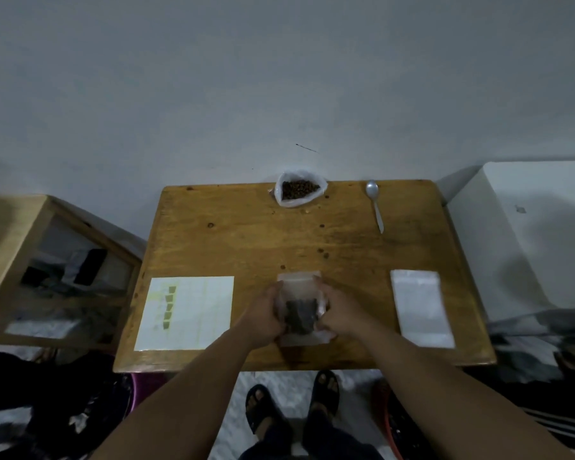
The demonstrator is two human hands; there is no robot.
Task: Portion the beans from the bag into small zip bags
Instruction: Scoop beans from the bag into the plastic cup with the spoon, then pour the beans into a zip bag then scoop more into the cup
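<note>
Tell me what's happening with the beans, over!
Both grips closed on small zip bag: left hand, right hand. Beans inside it. Bean bag open at far edge, spoon idle. Nothing in the way.

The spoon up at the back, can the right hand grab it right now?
Probably not yet. The right hand is busy holding the small zip bag together with the left hand. The table between it and the spoon looks clear, though.

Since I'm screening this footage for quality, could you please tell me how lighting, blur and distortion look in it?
Head view: dim, flat lighting, soft throughout; wide-angle lens bows the table edges; the small zip bag between the left hand and right hand is blurred, while the bean bag and spoon read clearly.
</note>
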